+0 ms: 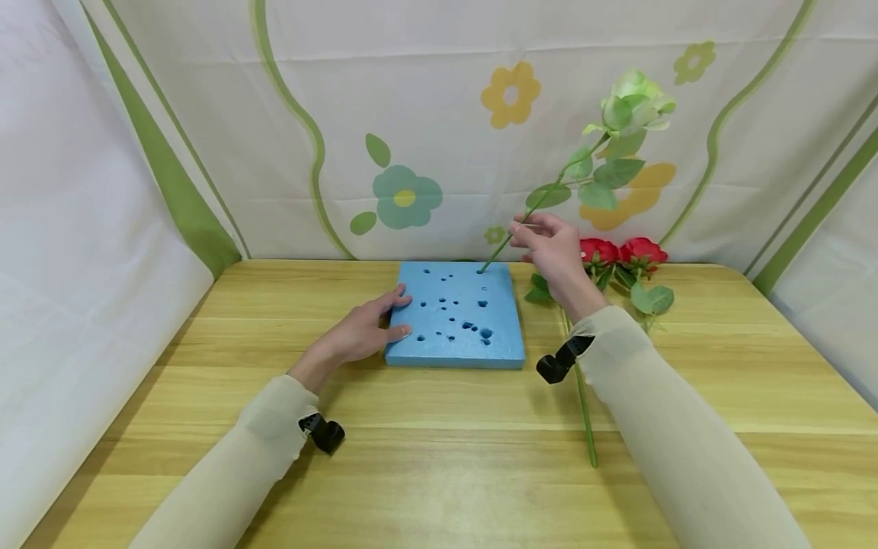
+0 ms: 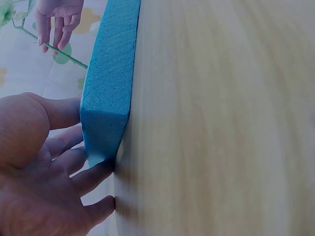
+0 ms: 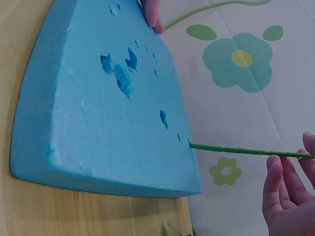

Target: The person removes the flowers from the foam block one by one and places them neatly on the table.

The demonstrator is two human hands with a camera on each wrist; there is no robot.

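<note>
A light green artificial rose (image 1: pixel 634 107) leans up to the right. My right hand (image 1: pixel 557 255) pinches its green stem (image 3: pixel 236 149) between thumb and fingers. The stem's lower end meets a hole near the back right of a blue foam block (image 1: pixel 439 352), which lies flat on the table. How deep it sits cannot be seen. At the block's left edge is my left hand (image 1: pixel 353 333), fingers spread and mostly straight. Its thumb (image 2: pixel 66 113) touches the top face, while other fingers lie along the side and near the table.
Two red roses (image 1: pixel 642 250) lie on the wooden table (image 1: pixel 439 457) at the right, partly behind my right arm. One long stem (image 1: pixel 587 427) reaches toward the front. Several holes dot the block's top. A flower-patterned curtain (image 1: pixel 439 91) hangs behind the table.
</note>
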